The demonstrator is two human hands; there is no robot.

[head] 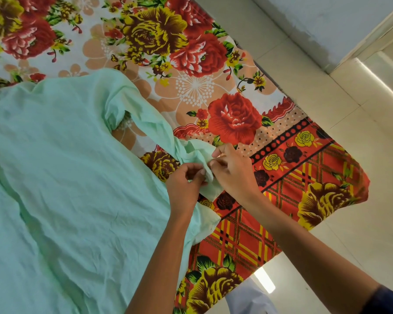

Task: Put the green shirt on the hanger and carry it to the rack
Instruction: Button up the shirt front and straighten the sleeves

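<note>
A pale green shirt (61, 177) lies spread flat across the left half of the view on a flowered bedsheet (186, 71). One long sleeve runs down to the right, and its bunched cuff end sits between both hands. My left hand (184, 184) pinches the cuff fabric with curled fingers. My right hand (232, 171) pinches the same cuff from the right side, fingertips close to the left hand's. No hanger and no rack are in view.
The bed's corner hangs over a pale tiled floor (327, 105) on the right. A white wall and a doorway edge (372, 41) stand at the top right. A strip of white cloth (247, 298) shows at the bottom below the bed edge.
</note>
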